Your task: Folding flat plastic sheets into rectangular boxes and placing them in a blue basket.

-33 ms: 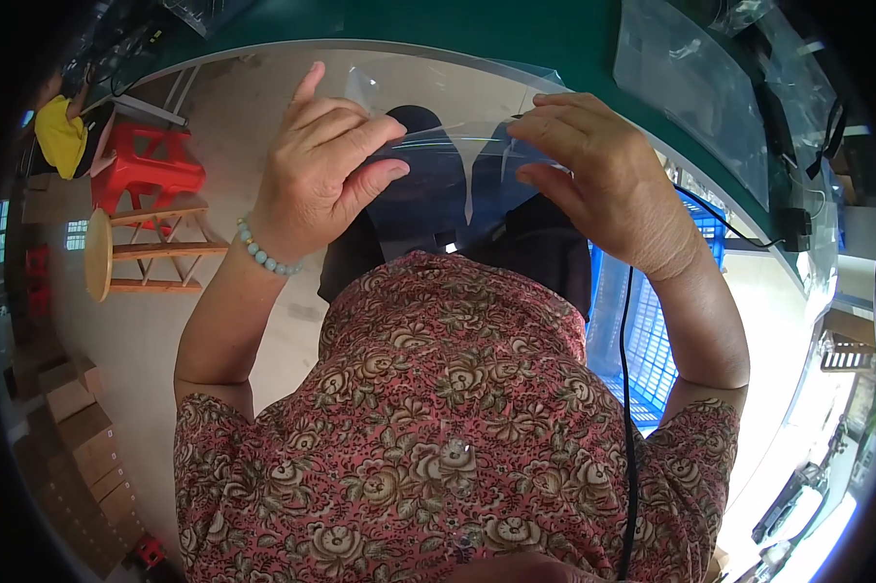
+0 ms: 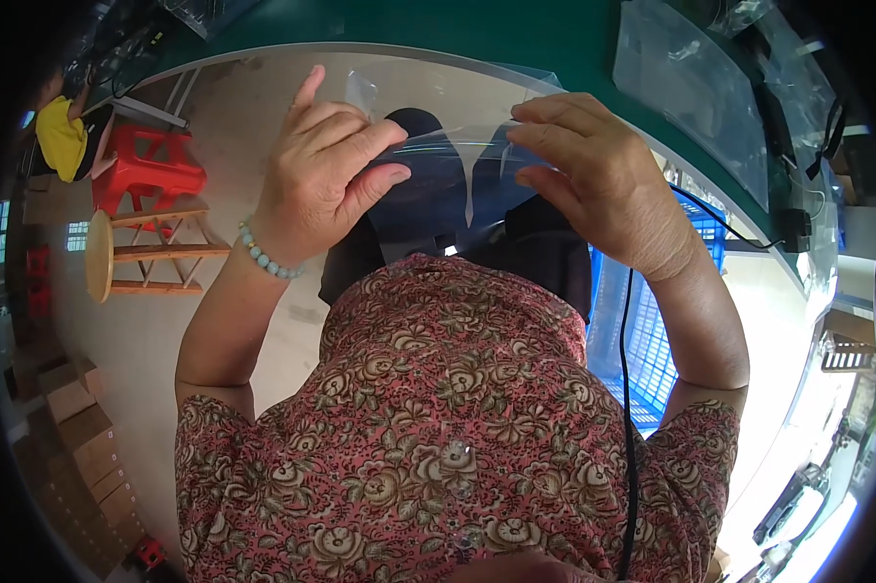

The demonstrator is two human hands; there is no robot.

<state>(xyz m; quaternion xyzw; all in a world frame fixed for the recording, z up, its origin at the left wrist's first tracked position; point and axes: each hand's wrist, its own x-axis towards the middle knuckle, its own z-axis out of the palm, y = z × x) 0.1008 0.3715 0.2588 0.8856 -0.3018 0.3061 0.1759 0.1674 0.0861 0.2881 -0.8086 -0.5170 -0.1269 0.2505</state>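
Note:
A clear plastic sheet [image 2: 438, 154] hangs over my lap, bent, with light glinting along its curve. My left hand [image 2: 326, 170] has it at the left side, index finger above and thumb below, the little finger raised. On the right side my right hand [image 2: 593, 165] holds it, fingers curled over and thumb underneath. The sheet is so transparent that its outline against my dark trousers is hard to follow, and the exact contact at the fingertips is unclear.
The green worktable [image 2: 516, 27] curves across ahead, with flat clear plastic [image 2: 690, 87] lying on its right. A blue crate [image 2: 642, 330] stands by my right side, a black cable [image 2: 624, 389] running past it. Left are a red stool [image 2: 151, 160], a wooden stool [image 2: 98, 255] and a person in yellow [image 2: 59, 136].
The fingertips of my right hand have shifted slightly left and down along the sheet. My left hand is almost unmoved.

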